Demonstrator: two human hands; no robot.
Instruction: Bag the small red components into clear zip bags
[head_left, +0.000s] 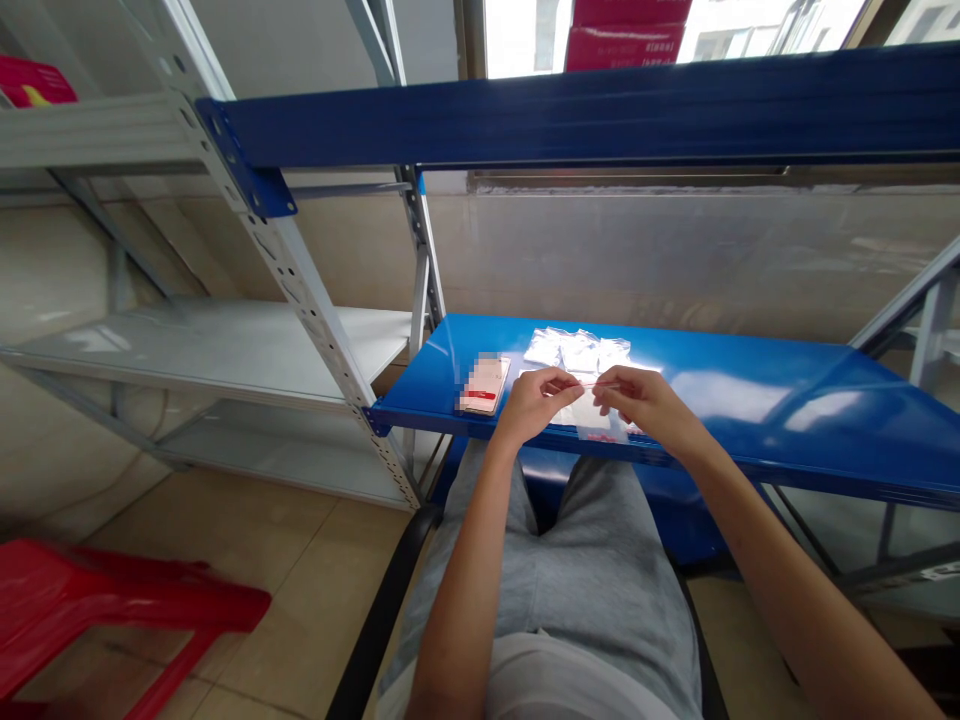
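My left hand (536, 400) and my right hand (643, 400) are held close together over the front of a blue shelf (787, 400). Both pinch the top edge of a small clear plastic bag (596, 415) with a red strip along its opening. The bag hangs just above the shelf surface. Behind it lies a small pile of clear plastic bags (576, 350). To the left of my left hand a flat stack of cards (485, 385) with a red mark rests on the shelf.
A blue beam (600, 115) crosses overhead. Grey metal shelving (210, 345) stands to the left with a perforated upright (322, 330). A red plastic stool (112, 610) sits on the tiled floor at lower left. My legs are under the shelf.
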